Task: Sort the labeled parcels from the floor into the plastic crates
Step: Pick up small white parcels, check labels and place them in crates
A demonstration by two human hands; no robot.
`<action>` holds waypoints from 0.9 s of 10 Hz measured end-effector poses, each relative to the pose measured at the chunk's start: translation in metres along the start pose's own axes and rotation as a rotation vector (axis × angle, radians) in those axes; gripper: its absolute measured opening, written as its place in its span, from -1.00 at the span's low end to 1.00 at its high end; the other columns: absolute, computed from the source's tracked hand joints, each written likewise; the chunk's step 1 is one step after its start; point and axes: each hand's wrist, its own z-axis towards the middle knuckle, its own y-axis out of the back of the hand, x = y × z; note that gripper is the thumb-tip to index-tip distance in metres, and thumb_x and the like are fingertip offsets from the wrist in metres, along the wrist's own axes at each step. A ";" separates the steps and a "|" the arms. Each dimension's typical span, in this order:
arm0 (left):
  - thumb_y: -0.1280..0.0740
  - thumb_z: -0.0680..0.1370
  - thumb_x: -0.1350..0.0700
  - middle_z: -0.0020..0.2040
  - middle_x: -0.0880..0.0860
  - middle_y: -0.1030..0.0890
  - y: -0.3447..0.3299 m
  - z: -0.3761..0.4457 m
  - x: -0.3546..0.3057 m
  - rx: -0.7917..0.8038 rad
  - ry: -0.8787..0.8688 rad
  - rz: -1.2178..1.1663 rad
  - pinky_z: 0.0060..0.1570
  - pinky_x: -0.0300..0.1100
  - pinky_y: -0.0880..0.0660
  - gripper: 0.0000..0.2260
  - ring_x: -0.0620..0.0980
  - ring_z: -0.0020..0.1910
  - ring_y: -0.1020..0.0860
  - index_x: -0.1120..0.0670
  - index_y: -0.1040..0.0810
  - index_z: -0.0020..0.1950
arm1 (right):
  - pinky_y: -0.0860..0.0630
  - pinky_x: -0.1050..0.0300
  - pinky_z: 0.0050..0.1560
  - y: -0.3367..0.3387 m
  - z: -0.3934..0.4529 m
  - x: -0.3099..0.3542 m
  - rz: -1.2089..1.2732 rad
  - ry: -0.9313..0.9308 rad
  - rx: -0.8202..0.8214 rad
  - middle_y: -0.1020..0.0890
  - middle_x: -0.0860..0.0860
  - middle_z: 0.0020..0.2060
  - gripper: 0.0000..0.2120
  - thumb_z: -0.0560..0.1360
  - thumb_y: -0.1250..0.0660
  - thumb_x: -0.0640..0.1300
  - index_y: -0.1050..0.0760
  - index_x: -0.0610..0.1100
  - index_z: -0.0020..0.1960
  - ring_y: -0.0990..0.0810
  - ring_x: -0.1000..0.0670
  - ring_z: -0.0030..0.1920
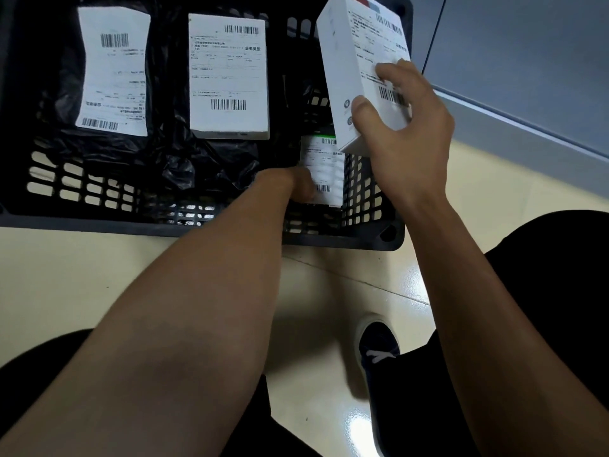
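Observation:
A black slotted plastic crate [99,222] stands on the floor in front of me. Inside it lie a black bag parcel with a white label [113,70] at the left and a white labeled box [229,77] in the middle. My right hand [408,127] grips a white labeled box [349,61] and holds it tilted above the crate's right side. My left hand [296,184] reaches down into the crate's near right corner, closed on a small labeled parcel [324,173] standing upright there; its fingers are partly hidden.
The crate rests on a cream tiled floor [82,275]. A grey wall with a baseboard [527,127] runs along the right, with a thin black cable [435,34] against it. My dark shoe [377,347] and black-clad knees fill the bottom of the view.

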 end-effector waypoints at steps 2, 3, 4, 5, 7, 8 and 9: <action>-0.24 0.67 0.20 0.24 0.16 -0.61 0.000 -0.004 -0.002 -0.074 0.030 -0.305 0.28 0.14 -0.55 -0.70 0.12 0.11 -0.60 0.22 -0.52 0.39 | -0.30 -0.13 0.49 -0.002 0.000 -0.001 -0.004 -0.004 0.007 -0.46 0.09 0.46 -0.50 0.41 -0.37 0.20 -0.56 0.12 0.32 -0.38 0.12 0.47; -0.19 0.70 0.18 0.11 0.13 -0.56 0.001 -0.027 -0.005 -0.162 -0.015 -0.600 0.23 0.06 -0.58 -0.82 0.08 0.04 -0.54 0.10 -0.55 0.24 | -0.32 -0.15 0.47 -0.009 0.000 0.000 -0.016 0.004 0.021 -0.46 0.08 0.45 -0.49 0.41 -0.36 0.21 -0.55 0.12 0.34 -0.39 0.08 0.46; -0.21 0.69 0.22 0.03 0.13 -0.55 0.003 -0.033 0.003 -0.179 -0.050 -0.662 -0.03 -0.03 -0.59 -0.90 0.08 -0.01 -0.55 0.11 -0.52 0.10 | -0.30 -0.17 0.45 -0.014 0.000 0.002 -0.068 0.022 0.029 -0.48 0.12 0.42 -0.50 0.42 -0.36 0.19 -0.55 0.10 0.34 -0.41 0.04 0.44; -0.23 0.68 0.21 -0.01 0.15 -0.55 0.005 -0.046 0.008 -0.144 -0.113 -0.606 -0.07 -0.04 -0.51 -0.81 0.08 -0.02 -0.55 0.23 -0.61 0.14 | -0.21 -0.18 0.47 -0.018 -0.001 0.006 -0.163 0.007 0.045 -0.44 0.13 0.47 -0.51 0.44 -0.35 0.19 -0.53 0.14 0.36 -0.34 0.00 0.48; -0.21 0.69 0.22 0.18 0.12 -0.62 0.013 -0.076 0.013 -0.169 -0.134 -0.663 -0.02 0.00 -0.64 -0.79 0.13 0.11 -0.63 0.06 -0.59 0.20 | -0.10 -0.17 0.46 -0.030 -0.005 0.006 -0.258 -0.017 0.095 -0.32 0.09 0.56 -0.50 0.48 -0.32 0.18 -0.51 0.17 0.40 -0.19 -0.09 0.56; -0.18 0.69 0.25 0.12 0.14 -0.66 0.013 -0.084 0.018 -0.214 -0.101 -0.703 0.01 0.05 -0.66 -0.76 0.14 0.07 -0.67 0.10 -0.61 0.21 | -0.02 -0.09 0.46 -0.039 -0.011 0.001 -0.321 -0.031 0.123 -0.30 0.07 0.57 -0.53 0.48 -0.32 0.16 -0.52 0.20 0.39 -0.12 -0.13 0.58; -0.18 0.68 0.25 0.05 0.12 -0.70 0.012 -0.090 0.024 -0.335 -0.073 -0.768 -0.10 -0.08 -0.67 -0.75 0.11 -0.02 -0.69 0.12 -0.66 0.15 | 0.01 -0.10 0.46 -0.048 -0.019 -0.004 -0.366 -0.037 0.144 -0.29 0.05 0.58 -0.56 0.49 -0.36 0.14 -0.54 0.21 0.37 -0.08 -0.16 0.58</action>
